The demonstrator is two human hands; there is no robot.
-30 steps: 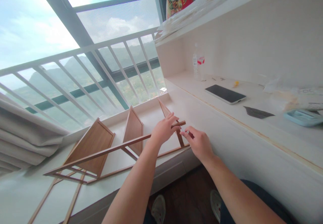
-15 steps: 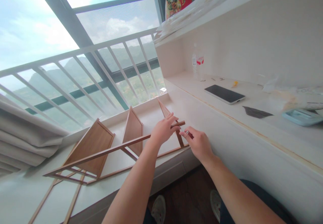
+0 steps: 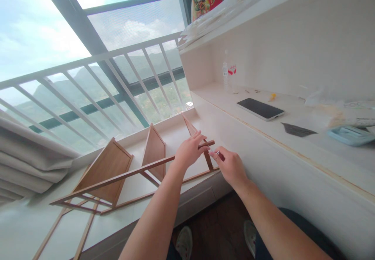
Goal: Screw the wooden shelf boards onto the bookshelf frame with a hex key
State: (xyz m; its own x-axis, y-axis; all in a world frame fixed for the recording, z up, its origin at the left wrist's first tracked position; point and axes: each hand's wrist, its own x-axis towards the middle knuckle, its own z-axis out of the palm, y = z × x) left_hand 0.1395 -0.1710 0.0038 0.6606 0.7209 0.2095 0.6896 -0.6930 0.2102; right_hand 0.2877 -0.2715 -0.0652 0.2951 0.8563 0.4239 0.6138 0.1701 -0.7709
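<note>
A brown wooden shelf frame (image 3: 114, 181) with several slanting panels lies on its side on the white window ledge. Near the right end of its upper rail, my left hand (image 3: 190, 150) is closed round the wood, fingers over the top and thumb below. My right hand (image 3: 232, 167) is closed on what looks like a screwdriver (image 3: 217, 153), with a thin metal shaft and a dark handle mostly hidden by the fingers. Its tip meets the rail end beside my left thumb; the exact contact point is too small to make out.
On the white counter (image 3: 249, 135) to the right are a phone (image 3: 260, 109), a clear bottle (image 3: 225, 74), a dark strip (image 3: 298, 130) and a light-blue case (image 3: 350, 135). A railing (image 3: 88, 61) runs before the window. A grey curtain (image 3: 32, 158) hangs at left.
Almost nothing differs. The fingers of my right hand have shifted very slightly round the screwdriver; my left hand and the shelf frame stay in place.
</note>
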